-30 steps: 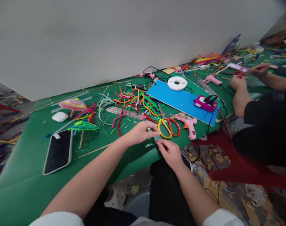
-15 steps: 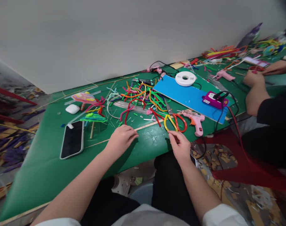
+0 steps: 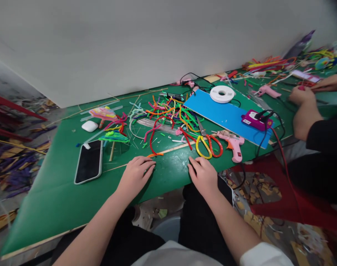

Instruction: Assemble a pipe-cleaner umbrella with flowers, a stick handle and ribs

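Observation:
My left hand (image 3: 135,173) lies palm down on the green table (image 3: 46,199) near its front edge, fingers stretched out and holding nothing. My right hand (image 3: 203,173) rests beside it at the table's edge, fingers flat and loosely together, also holding nothing. Just beyond the right hand lie scissors (image 3: 206,144) with yellow and red handles. A pink glue gun (image 3: 233,142) lies to their right. A heap of coloured pipe cleaners (image 3: 168,114) sits past both hands. A thin wooden stick (image 3: 168,150) runs across between the hands and the heap.
A phone (image 3: 89,166) lies face up at the left, with a white earbud case (image 3: 89,126) and small pipe-cleaner umbrellas (image 3: 113,136) behind it. A blue board (image 3: 226,114) carries a white tape roll (image 3: 222,94) and a purple power strip (image 3: 255,120). Another person's arms (image 3: 304,107) work at the right.
Both hands have come apart and down from a pinch over the scissors. They now lie flat on the table near its front edge. The view has shifted left.

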The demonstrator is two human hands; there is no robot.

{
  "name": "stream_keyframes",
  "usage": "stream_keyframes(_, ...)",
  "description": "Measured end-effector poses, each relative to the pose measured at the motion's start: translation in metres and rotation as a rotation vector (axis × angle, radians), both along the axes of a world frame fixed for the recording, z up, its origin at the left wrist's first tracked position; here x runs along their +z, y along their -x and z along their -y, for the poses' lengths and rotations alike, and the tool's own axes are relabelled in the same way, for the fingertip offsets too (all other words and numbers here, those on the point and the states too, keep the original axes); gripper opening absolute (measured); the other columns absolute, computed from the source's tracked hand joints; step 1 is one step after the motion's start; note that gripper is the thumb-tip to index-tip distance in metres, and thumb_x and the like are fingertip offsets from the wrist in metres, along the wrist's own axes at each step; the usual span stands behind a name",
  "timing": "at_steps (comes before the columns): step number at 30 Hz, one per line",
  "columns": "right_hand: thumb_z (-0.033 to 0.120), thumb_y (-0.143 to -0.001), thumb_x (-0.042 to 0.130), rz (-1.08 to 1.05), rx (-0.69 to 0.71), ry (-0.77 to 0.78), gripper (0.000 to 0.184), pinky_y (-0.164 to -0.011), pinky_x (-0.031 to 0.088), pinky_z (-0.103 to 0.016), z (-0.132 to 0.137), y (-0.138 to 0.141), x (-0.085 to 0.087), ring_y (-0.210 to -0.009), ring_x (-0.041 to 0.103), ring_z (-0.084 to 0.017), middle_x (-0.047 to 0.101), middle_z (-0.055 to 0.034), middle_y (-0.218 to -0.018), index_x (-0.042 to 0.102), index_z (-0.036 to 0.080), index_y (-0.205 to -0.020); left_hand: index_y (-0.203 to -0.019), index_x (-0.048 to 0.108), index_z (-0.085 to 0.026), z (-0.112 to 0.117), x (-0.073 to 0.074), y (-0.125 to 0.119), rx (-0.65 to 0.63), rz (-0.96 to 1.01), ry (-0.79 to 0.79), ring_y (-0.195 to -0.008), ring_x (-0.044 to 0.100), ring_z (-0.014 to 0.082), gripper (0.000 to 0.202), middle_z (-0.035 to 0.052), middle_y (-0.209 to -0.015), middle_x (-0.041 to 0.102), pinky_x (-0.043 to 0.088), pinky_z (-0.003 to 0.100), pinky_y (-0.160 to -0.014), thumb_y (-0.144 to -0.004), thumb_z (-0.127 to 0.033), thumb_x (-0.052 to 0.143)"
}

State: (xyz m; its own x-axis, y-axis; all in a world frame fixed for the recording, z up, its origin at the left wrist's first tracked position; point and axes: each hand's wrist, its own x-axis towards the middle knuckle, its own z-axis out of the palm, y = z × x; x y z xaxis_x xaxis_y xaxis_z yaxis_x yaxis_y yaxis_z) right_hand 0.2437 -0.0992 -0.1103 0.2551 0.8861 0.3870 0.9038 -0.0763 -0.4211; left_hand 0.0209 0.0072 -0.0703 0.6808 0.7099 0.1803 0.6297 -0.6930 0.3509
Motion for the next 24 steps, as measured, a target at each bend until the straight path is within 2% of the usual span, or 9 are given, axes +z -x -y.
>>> stream_keyframes(2,0.028,-0.085,0.049,-0.291,0.069,-0.019,0.028,-0.068,0.046,-0.031,0.000,0.001,0.004,-0.080,0.057,-0.019,0.061,-0.0087,-0.087,0.068,0.019,-0.102,-0.097,0.067,-0.019,-0.002,0.002,-0.002,0.037,0.081,0.041,-0.097,0.056,0.0231,0.027,0.0087,-0.101,0.066,0.044,0.041,-0.088,-0.086,-0.031,0.046)
stream_keyframes(4,0.032,-0.083,0.052,-0.758,0.143,-0.030,0.027,-0.069,0.047,-0.031,-0.004,0.001,0.013,-0.086,0.058,-0.019,0.062,-0.0080,-0.096,0.066,0.023,-0.104,-0.102,0.065,-0.019,-0.003,0.007,-0.006,0.092,0.190,0.148,-0.101,0.057,0.0228,0.028,0.0085,-0.105,0.066,0.043,0.041,-0.091,-0.085,-0.032,0.047)
stream_keyframes(7,0.043,-0.085,0.047,-1.549,0.278,-0.055,0.035,-0.078,0.048,-0.034,-0.016,0.001,0.039,-0.097,0.059,-0.019,0.063,-0.0059,-0.110,0.059,0.028,-0.114,-0.109,0.062,-0.019,-0.004,0.020,-0.014,0.185,0.415,0.417,-0.103,0.059,0.0220,0.032,0.0081,-0.109,0.066,0.044,0.038,-0.092,-0.083,-0.035,0.051)
stream_keyframes(10,0.055,-0.088,0.030,-2.019,0.458,-0.036,0.047,-0.087,0.046,-0.035,-0.029,0.007,0.070,-0.109,0.054,-0.018,0.061,-0.0038,-0.117,0.054,0.030,-0.119,-0.110,0.061,-0.016,-0.002,0.036,-0.021,0.231,0.695,0.650,-0.097,0.063,0.0216,0.036,0.0086,-0.102,0.069,0.049,0.035,-0.087,-0.080,-0.035,0.057)
stream_keyframes(12,0.059,-0.088,0.026,-2.160,0.556,0.007,0.049,-0.081,0.049,-0.029,-0.036,0.015,0.085,-0.103,0.057,-0.014,0.060,-0.0021,-0.120,0.053,0.032,-0.119,-0.109,0.062,-0.017,0.000,0.045,-0.024,0.208,0.843,0.706,-0.094,0.064,0.0202,0.035,0.0074,-0.099,0.070,0.051,0.032,-0.082,-0.078,-0.032,0.061)
stream_keyframes(14,0.061,-0.087,0.025,-2.243,0.641,0.078,0.050,-0.062,0.050,-0.020,-0.040,0.026,0.093,-0.081,0.060,-0.009,0.059,-0.0017,-0.122,0.053,0.033,-0.118,-0.108,0.063,-0.021,0.003,0.052,-0.026,0.137,0.913,0.688,-0.091,0.065,0.0177,0.031,0.0050,-0.099,0.070,0.052,0.028,-0.079,-0.078,-0.029,0.061)
stream_keyframes(17,0.063,-0.086,0.023,-2.322,0.699,0.198,0.053,-0.036,0.034,-0.011,-0.045,0.045,0.094,-0.049,0.045,-0.003,0.059,-0.0020,-0.120,0.052,0.033,-0.119,-0.106,0.065,-0.025,0.006,0.056,-0.024,0.055,0.945,0.599,-0.087,0.064,0.0145,0.027,0.0032,-0.100,0.068,0.051,0.024,-0.074,-0.080,-0.025,0.059)
stream_keyframes(20,0.065,-0.085,0.021,-2.367,0.683,0.276,0.056,-0.027,0.021,-0.010,-0.050,0.063,0.092,-0.038,0.025,-0.002,0.062,-0.0021,-0.115,0.052,0.033,-0.118,-0.099,0.068,-0.023,0.007,0.056,-0.017,0.039,0.947,0.489,-0.089,0.061,0.0152,0.021,0.0046,-0.100,0.066,0.050,0.024,-0.073,-0.081,-0.022,0.059)
stream_keyframes(24,0.066,-0.085,0.020,-2.408,0.678,0.354,0.056,-0.024,0.017,-0.012,-0.057,0.084,0.093,-0.035,0.015,-0.003,0.066,-0.0016,-0.105,0.052,0.032,-0.117,-0.092,0.069,-0.022,0.006,0.058,-0.004,0.054,0.965,0.400,-0.087,0.059,0.0140,0.016,0.0041,-0.092,0.065,0.048,0.023,-0.073,-0.080,-0.019,0.059)
